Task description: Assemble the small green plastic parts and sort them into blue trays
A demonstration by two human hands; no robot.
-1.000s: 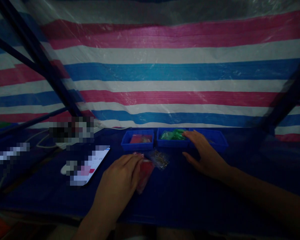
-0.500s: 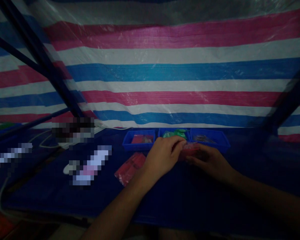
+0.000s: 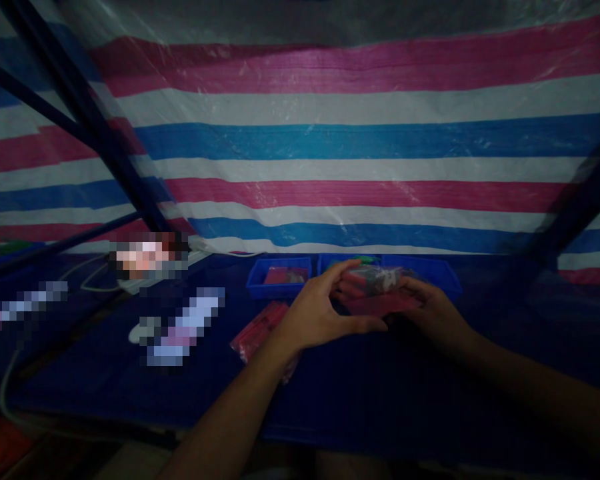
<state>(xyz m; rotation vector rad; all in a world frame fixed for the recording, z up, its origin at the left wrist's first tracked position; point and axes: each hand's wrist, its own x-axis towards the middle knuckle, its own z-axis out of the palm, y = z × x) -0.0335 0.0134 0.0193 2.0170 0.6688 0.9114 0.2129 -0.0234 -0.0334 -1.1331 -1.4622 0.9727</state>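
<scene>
A clear and red plastic packet (image 3: 380,300) is between my two hands, just in front of the blue trays. My right hand (image 3: 435,310) pinches its right side. My left hand (image 3: 320,310) is at its left, thumb spread away from the fingers, with the fingers behind the packet's left end. More red plastic packets (image 3: 263,330) lie on the blue table, partly behind my left forearm. The left blue tray (image 3: 278,291) holds red packets. Green plastic shows in the middle tray (image 3: 325,261), largely hidden by my left hand. The right tray (image 3: 443,283) is partly covered by my right hand.
The blue table (image 3: 180,393) carries a pixelated strip (image 3: 187,327), a pale round object (image 3: 143,331) and a white power strip (image 3: 135,283) with cables at the left. Behind stands a striped plastic sheet (image 3: 350,140), with dark blue frame bars (image 3: 100,147) at both sides.
My left hand has opened, its thumb now spread toward me. The packet between my hands shows more of its clear and red surface.
</scene>
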